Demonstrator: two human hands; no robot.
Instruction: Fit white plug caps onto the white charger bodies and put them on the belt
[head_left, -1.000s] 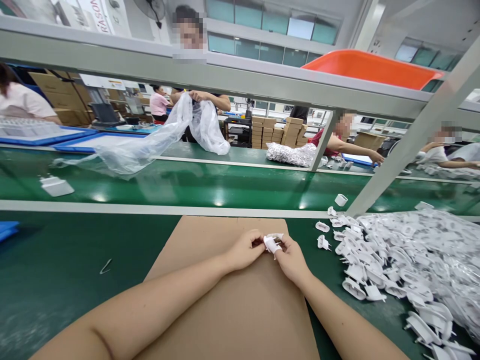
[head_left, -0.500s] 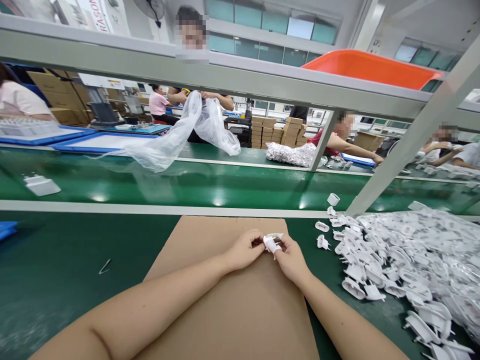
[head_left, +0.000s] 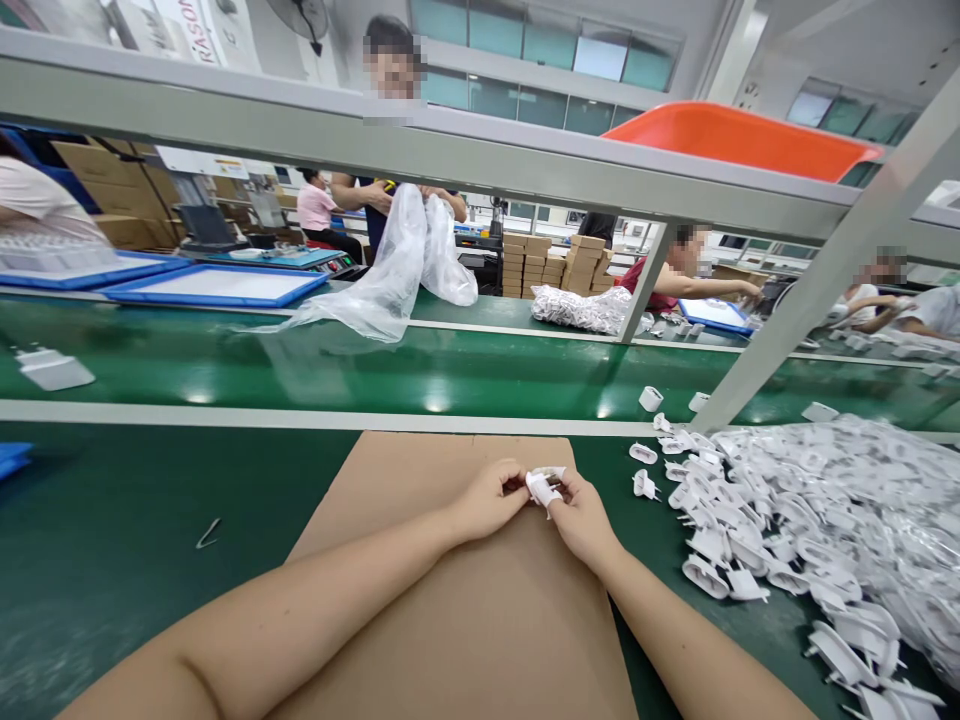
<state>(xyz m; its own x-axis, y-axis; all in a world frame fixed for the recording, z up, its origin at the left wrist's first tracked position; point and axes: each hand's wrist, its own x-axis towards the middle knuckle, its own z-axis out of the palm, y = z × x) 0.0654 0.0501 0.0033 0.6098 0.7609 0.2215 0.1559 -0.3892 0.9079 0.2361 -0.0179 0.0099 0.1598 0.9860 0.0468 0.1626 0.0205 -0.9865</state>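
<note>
Now left hand and right hand pinch a small part over cardboard on green bench, workers beyond

Matt cardbd sht; glossy belt

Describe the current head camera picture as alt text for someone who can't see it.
Left hand and right hand together hold a small, partly hidden piece above brown cardboard on a green table. White pronged parts lie heaped at right; beyond, a co-worker holds translucent plastic.
</note>
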